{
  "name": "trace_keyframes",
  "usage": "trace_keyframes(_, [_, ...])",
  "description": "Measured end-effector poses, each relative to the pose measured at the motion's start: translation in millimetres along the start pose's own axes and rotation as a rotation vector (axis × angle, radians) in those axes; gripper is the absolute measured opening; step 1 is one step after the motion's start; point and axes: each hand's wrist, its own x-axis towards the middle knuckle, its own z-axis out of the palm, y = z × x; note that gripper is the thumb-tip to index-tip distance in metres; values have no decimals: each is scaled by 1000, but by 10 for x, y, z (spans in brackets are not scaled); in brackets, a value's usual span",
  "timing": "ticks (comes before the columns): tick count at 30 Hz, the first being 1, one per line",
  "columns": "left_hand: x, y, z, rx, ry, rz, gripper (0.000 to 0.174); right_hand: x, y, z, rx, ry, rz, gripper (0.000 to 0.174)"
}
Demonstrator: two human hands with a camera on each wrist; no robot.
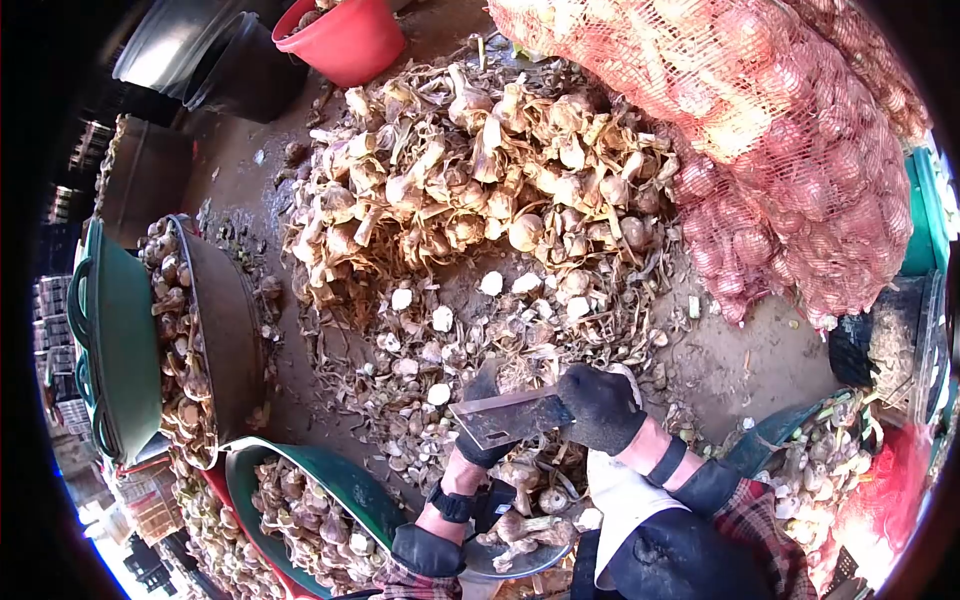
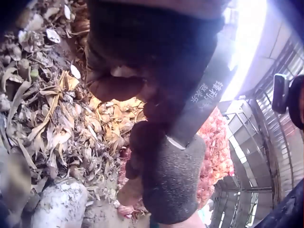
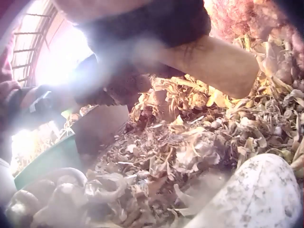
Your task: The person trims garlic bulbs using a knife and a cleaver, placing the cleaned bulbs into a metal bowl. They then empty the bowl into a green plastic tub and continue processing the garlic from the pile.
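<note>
My right hand [image 1: 603, 408], in a dark glove, grips a cleaver [image 1: 500, 420] with a flat rectangular blade pointing left. White characters mark the blade [image 2: 202, 97] in the left wrist view. Under and behind the blade is my left hand [image 1: 483, 448], also gloved, its fingertips showing past the far edge. The blade covers much of that hand in the head view, and I cannot tell what its fingers hold. Beneath both hands lie dry skins and white cut pieces [image 1: 438, 394]. Garlic bulbs [image 1: 520, 530] with stems sit close to my body, over a basin [image 1: 500, 572].
Ahead rises a heap of untrimmed garlic [image 1: 480, 180]. Red mesh sacks [image 1: 780, 170] full of bulbs stand at the right. Green tubs [image 1: 345, 480] and a brown tub [image 1: 230, 330] line the left. A red bucket [image 1: 345, 45] stands at the back.
</note>
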Motion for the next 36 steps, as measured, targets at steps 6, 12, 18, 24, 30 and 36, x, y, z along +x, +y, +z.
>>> trace_keyframes(6, [37, 101, -6, -306, -51, -40, 40, -127, 178, 104, -9, 2, -4, 31])
trace_keyframes(12, [163, 213, -38, -190, -77, 0, 39, -242, 283, 225, 10, -8, 50, 25])
trace_keyframes(18, [400, 621, -520, -542, -37, -398, 35, -307, 538, 43, -150, 44, 571, 11])
trace_keyframes(24, [561, 382, -464, -779, 245, -593, 38, -47, 174, 29, 216, 194, 560, 15])
trace_keyframes(30, [589, 545, -42, -1253, 395, -607, 34, 64, -81, -21, 266, 201, 353, 15])
trace_keyframes(36, [349, 949, -115, -1771, -8, -648, 47, -198, 272, 296, 173, 88, 518, 17])
